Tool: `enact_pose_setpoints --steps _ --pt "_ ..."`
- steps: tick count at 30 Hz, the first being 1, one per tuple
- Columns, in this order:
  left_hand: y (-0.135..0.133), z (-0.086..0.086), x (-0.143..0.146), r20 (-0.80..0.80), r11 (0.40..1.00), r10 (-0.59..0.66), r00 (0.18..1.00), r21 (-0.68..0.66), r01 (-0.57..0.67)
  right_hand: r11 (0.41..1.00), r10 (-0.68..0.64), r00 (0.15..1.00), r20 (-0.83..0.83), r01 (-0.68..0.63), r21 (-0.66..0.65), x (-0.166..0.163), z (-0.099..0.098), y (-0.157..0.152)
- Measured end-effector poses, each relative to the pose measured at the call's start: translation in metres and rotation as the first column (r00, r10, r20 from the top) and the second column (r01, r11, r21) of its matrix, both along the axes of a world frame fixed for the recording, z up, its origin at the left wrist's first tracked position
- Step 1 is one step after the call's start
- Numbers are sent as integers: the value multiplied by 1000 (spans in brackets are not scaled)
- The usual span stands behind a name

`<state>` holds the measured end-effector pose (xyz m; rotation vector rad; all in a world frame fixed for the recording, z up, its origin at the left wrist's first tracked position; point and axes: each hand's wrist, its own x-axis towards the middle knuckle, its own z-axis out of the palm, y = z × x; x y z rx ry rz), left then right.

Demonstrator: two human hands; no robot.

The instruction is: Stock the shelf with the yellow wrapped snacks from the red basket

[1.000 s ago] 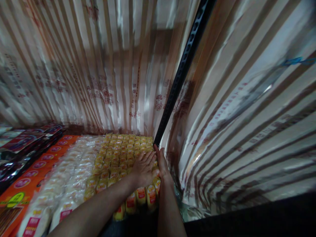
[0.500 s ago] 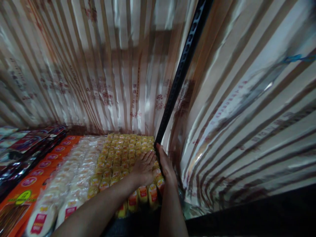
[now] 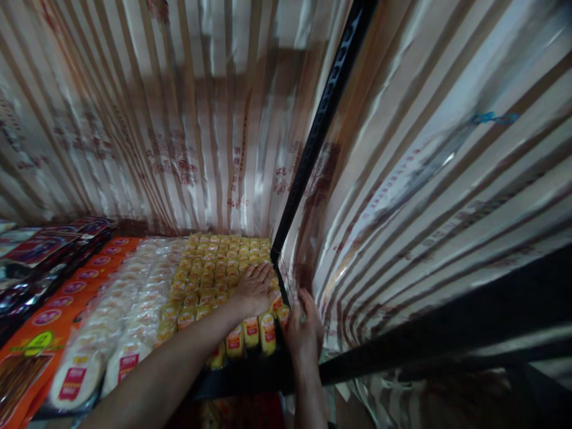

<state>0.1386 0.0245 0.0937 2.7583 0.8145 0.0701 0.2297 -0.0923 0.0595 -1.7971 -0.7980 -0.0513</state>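
Rows of small yellow packaged cakes (image 3: pixel 210 262) stand packed on the shelf in clear wrappers with red labels. My left hand (image 3: pixel 254 290) lies flat over the right-hand rows, palm down, fingers stretched out. Just outside the shelf's right side is my right hand (image 3: pixel 305 325), its fingers curled together below the black shelf post (image 3: pixel 308 149). A thin dark strand (image 3: pixel 286 277) runs from the foot of the post down towards those fingers. What they pinch is too small and dark to make out.
White round packaged cakes (image 3: pixel 129 298) fill rows to the left, beside orange packs (image 3: pixel 67 292) and dark shiny packs (image 3: pixel 40 268). Striped printed sheeting (image 3: pixel 210 137) hangs behind and at the right. A black shelf rail (image 3: pixel 402 328) extends rightward, and a blue tie (image 3: pixel 494 117) hangs on the sheeting.
My right hand has moved down and away from the post's foot, and its fingers have curled. My left hand stays flat on the yellow cakes. The view has shifted slightly, showing more below the shelf.
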Motion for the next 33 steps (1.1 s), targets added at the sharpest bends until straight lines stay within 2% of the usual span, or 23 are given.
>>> enact_pose_setpoints --steps 2,4,5,7,13,16,18,21,24,29,33 --pt "0 1 1 12 1000 7 1000 7 -8 995 64 993 97 -55 -88 -11 -16 -14" --pt "-1 3 3 16 1000 18 1000 -1 -18 988 59 986 153 -35 -152 -19 -31 -24" --pt "-2 5 4 24 1000 20 1000 -4 -20 979 104 976 190 -67 -193 -22 -37 -27" --pt "-4 9 4 52 1000 23 998 -6 -23 976 120 956 267 -64 -210 -24 -46 -30" --pt "-19 29 -6 140 999 32 990 -48 -26 987 115 896 428 -55 -150 -21 -51 -33" --pt "-41 36 -24 273 999 31 962 -42 -21 996 66 914 400 -38 -76 -23 -47 -33" --pt "-62 35 -42 383 999 34 923 -46 -17 1000 10 948 319 -4 -19 -24 -42 -30" --pt "-98 18 -74 476 1000 23 879 -27 -12 1000 -24 991 131 24 6 -24 -34 -22" --pt "-126 -14 -105 548 998 -4 837 52 -29 999 27 1000 -12 -26 31 -23 -27 -11" --pt "-145 -64 -147 644 971 -164 747 240 7 990 134 991 -33 -132 46 -20 -27 -2" --pt "-153 -88 -164 623 981 -56 780 181 -74 973 228 973 -48 -226 41 -21 -34 -6"
